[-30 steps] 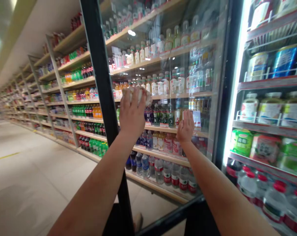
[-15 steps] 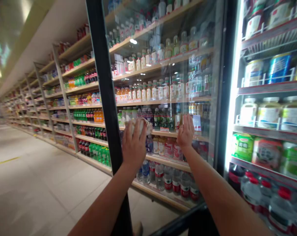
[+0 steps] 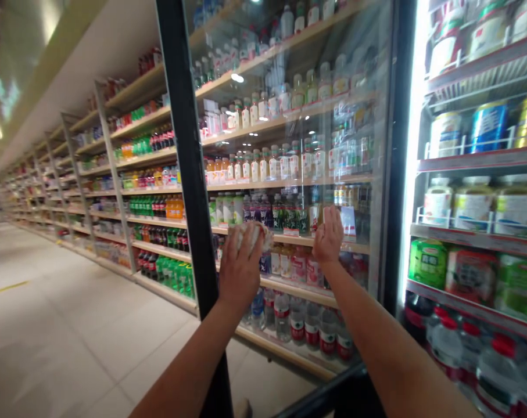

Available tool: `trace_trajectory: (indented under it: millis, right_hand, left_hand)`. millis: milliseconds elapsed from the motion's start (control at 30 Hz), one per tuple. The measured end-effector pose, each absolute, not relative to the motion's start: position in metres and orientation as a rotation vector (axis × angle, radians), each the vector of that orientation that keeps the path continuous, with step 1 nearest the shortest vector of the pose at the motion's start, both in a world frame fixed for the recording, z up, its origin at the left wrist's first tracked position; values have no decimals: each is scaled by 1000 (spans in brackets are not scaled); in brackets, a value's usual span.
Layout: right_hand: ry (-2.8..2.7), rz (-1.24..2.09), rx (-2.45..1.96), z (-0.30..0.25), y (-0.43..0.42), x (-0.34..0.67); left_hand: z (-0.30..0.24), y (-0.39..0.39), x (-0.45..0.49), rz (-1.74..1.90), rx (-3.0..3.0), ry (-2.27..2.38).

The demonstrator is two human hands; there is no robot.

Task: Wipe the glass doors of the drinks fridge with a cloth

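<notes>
My left hand (image 3: pixel 241 261) holds a crumpled whitish cloth (image 3: pixel 261 233) against the glass door (image 3: pixel 289 130), its fingers spread over the cloth near the door's black frame (image 3: pixel 189 151). To the right, my right hand (image 3: pixel 328 235) is raised at the glass with its fingers stretched up and nothing in them. Whether its palm presses on the pane I cannot tell. Through the pane, rows of bottles show behind both hands.
A lit fridge (image 3: pixel 476 159) with cans, jars and bottles stands at the right. Long shelves of drinks (image 3: pixel 150 191) run off to the left beside a tiled floor (image 3: pixel 71 331). A dark bar (image 3: pixel 324 392) crosses low in front.
My left hand and the cloth have slid a little down the glass. My right hand has stayed in nearly the same place.
</notes>
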State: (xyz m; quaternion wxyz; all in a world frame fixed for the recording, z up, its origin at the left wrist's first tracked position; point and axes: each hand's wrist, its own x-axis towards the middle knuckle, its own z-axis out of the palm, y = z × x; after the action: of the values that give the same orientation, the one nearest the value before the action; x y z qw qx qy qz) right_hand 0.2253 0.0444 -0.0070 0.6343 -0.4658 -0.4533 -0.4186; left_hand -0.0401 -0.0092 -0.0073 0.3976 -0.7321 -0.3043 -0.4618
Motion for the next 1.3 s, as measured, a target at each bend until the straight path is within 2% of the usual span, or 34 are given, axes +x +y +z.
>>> trace_trajectory:
  millis: [67,167,267,433,633,800,1000,1167,1300]
  right_hand:
    - [-1035,-944,-1075,-7,44,225]
    - [-1031,-925,-1080,-6,43,225]
    - [-1032,-915,-1064,-6,43,225]
    - [-1045,-904,-1079,-6,44,225]
    - [-1043,-942,-1058,-6,45,227]
    - [-1056,-963,-1034,-9,43,227]
    - [-1077,-891,-1079,-11,40,223]
    - [-1080,-896,-1060,-12,41,225]
    - [-1073,-792,-1079,-9,37,220]
  left_hand:
    - [-5,-7,-38,-1165,-1880,-752]
    - [-11,2,-32,-916,-2046,-378]
    - [15,10,-26,-745,-2100,-180]
    - [97,3,-14,-1129,-1845,-597]
    - [135,9,-8,-1047,-1874,-512]
    - [183,18,-16,-1393,-1651,-671]
    - [185,16,-20,-1097,-1838,-553]
    - [192,15,-25,-1309,-1677,-680]
    - [161,17,-16,-1189,-1842,-589]
